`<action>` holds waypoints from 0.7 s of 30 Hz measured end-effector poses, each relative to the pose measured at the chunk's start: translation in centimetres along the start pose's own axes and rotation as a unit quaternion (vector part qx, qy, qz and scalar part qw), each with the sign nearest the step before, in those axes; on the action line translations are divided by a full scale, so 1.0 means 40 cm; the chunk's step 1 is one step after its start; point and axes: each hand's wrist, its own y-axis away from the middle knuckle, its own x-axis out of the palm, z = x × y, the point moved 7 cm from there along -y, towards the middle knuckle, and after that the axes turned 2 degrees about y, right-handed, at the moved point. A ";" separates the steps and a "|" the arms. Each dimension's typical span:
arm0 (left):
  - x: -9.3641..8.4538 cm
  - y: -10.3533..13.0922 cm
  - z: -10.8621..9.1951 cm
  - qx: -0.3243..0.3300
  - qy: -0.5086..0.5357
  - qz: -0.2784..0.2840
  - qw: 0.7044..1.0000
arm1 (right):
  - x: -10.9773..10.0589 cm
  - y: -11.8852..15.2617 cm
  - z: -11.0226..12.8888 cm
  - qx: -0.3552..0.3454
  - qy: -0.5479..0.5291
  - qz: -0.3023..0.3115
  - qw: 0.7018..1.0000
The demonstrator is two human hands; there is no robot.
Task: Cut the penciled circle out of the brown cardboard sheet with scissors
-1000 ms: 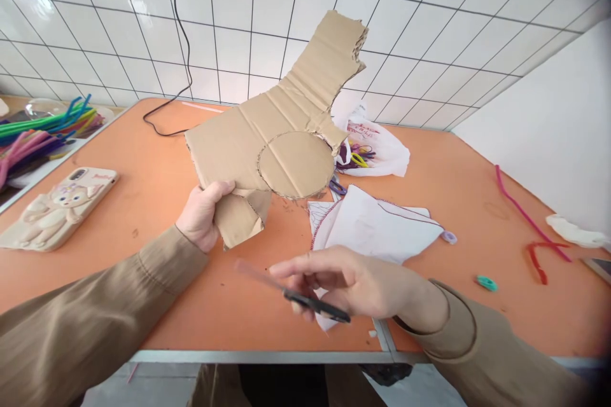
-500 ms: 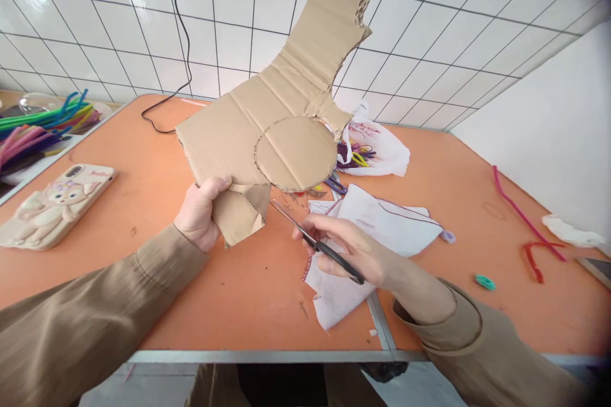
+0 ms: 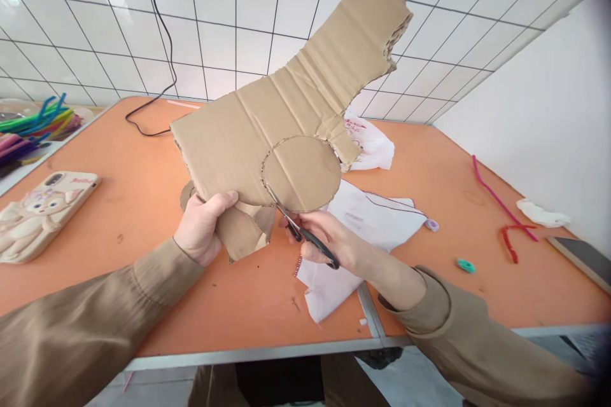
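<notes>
My left hand (image 3: 199, 227) is closed on the lower left edge of a large brown cardboard piece (image 3: 229, 140), thumb on top. A round outline is cut into the cardboard, and the disc (image 3: 300, 172) inside it still sits in place. Below hangs a bent flap of cardboard (image 3: 243, 235). My right hand (image 3: 329, 238) grips black-handled scissors (image 3: 317, 247). Their blades lie against the lower left of the round outline; how far they are spread is hard to make out. Beneath my right hand a white cloth (image 3: 377, 219) with dark red stitching lies on the table.
On the orange table (image 3: 157, 305) a phone in a cartoon case (image 3: 52, 213) lies left, near pipe cleaners (image 3: 33, 127). A white plastic bag (image 3: 375, 143) stands behind the cardboard. Right are a pink pipe cleaner (image 3: 496, 194), a red one (image 3: 510, 245) and a teal bobbin (image 3: 466, 266).
The scissors have moved up and left from beside the flap onto the round outline. The cardboard has shifted slightly right and down in view. My left hand keeps its hold.
</notes>
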 end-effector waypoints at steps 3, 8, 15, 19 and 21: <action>0.003 0.004 0.001 -0.005 0.003 0.004 1.000 | 0.002 -0.001 -0.001 0.006 -0.037 0.005 0.999; 0.011 0.007 0.004 -0.001 0.000 0.020 1.000 | 0.001 -0.008 -0.007 -0.049 -0.054 -0.004 0.997; 0.006 0.010 0.019 -0.031 0.006 0.011 0.999 | 0.004 -0.009 -0.007 -0.066 -0.075 -0.006 0.995; 0.002 0.013 0.026 -0.036 0.012 -0.002 0.999 | 0.002 -0.006 -0.005 -0.069 -0.069 -0.019 0.995; -0.001 0.013 0.025 -0.028 0.005 -0.005 1.000 | 0.002 -0.005 -0.009 -0.068 -0.070 -0.019 0.995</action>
